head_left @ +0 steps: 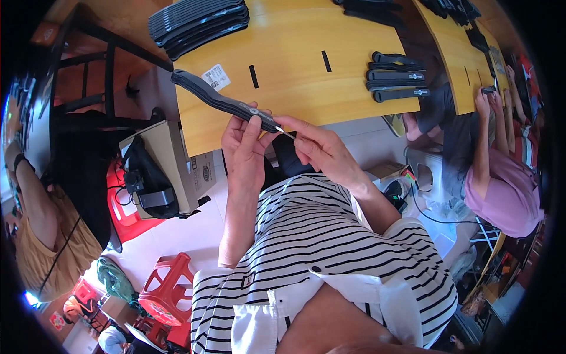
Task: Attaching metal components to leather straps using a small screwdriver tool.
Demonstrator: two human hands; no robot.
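Note:
My left hand (246, 141) is closed around the near end of a long, flat bundle of black and grey straps (221, 101). The bundle slants up and leftward, its far end over the table's left edge. In my right hand (321, 147) a thin, pale stick-like tool (285, 132) is pinched, its white tip touching the strap end or just beside it. Its exact kind cannot be made out. Both hands are in front of the near edge of the yellow wooden table (289, 76).
A tall pile of straps (200, 23) lies at the table's far left, smaller strap bundles (396, 76) at its right. A white label (216, 76) sits between. Cardboard box (174, 159) and red stool (168, 289) stand left; a person in pink (501, 194) works right.

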